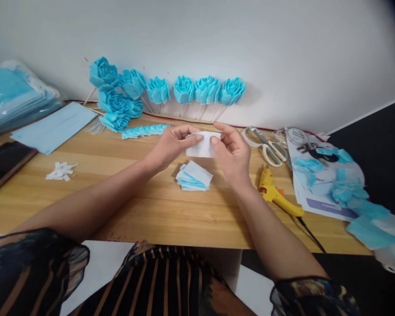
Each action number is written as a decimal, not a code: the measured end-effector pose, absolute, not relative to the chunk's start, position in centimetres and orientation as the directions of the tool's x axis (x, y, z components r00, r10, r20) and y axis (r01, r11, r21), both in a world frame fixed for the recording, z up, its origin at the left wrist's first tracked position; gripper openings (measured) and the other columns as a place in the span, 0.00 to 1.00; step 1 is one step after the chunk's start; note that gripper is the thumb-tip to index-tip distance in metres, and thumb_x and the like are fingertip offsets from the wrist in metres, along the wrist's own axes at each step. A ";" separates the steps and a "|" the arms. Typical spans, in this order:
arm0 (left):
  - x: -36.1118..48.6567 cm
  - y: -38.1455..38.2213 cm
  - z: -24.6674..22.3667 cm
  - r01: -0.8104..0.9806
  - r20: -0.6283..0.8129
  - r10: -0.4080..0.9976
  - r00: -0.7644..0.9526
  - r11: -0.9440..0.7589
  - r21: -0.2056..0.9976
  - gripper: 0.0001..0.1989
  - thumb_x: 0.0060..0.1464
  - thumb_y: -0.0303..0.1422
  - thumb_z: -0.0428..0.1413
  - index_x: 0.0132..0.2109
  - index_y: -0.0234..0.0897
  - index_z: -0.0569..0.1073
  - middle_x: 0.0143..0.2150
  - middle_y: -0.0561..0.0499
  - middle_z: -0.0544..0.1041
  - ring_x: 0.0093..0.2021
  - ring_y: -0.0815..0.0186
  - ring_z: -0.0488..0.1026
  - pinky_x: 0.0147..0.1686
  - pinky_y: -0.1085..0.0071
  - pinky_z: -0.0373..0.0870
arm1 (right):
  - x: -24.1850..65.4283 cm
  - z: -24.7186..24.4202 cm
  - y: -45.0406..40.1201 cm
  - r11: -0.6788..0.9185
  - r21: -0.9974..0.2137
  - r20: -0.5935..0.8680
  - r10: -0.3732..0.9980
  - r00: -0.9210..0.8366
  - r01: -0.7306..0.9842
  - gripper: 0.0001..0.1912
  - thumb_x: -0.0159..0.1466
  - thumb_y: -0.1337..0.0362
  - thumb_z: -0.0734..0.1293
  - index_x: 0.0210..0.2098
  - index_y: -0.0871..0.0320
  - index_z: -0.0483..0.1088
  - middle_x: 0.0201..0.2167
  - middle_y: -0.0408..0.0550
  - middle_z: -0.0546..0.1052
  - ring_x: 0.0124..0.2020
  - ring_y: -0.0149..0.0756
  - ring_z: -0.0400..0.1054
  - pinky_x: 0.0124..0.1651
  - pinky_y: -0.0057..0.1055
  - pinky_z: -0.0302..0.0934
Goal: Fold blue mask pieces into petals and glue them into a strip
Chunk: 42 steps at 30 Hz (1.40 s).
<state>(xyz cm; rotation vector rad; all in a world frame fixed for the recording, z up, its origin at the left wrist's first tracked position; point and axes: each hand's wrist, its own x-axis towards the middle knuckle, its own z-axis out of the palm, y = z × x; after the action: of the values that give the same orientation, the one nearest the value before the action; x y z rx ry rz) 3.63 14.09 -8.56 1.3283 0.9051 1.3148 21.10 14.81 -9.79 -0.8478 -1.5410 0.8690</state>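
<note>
Between both hands is a small white rectangular piece of thin sheet, held up over the table. My left hand pinches its left top edge, thumb in front and fingers behind. At the other top corner my right hand grips it the same way, with the index finger raised. Just below lies a loose pile of white and light-blue pieces. A row of folded blue petals rests on the table beyond my left hand.
Several blue flowers on sticks lean against the wall. Scissors, a roll of tape and a yellow glue gun lie right. Blue scraps cover papers farther right. A phone and white strips lie left.
</note>
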 end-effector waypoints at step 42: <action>3.4 14.3 -8.6 -0.096 0.274 0.962 -0.011 -0.274 0.957 0.18 0.64 0.46 0.54 0.48 0.35 0.77 0.35 0.50 0.78 0.36 0.67 0.74 0.38 0.71 0.70 | 21.4 -10.3 15.8 0.455 -0.886 0.456 0.890 -0.013 0.083 0.20 0.62 0.55 0.70 0.52 0.50 0.71 0.41 0.44 0.79 0.38 0.36 0.75 0.41 0.37 0.74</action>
<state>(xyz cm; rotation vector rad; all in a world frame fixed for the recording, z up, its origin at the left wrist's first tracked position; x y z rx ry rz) 3.41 14.31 -8.61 1.3356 0.9900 1.4528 21.42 15.77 -10.30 -0.9128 -1.4523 0.8068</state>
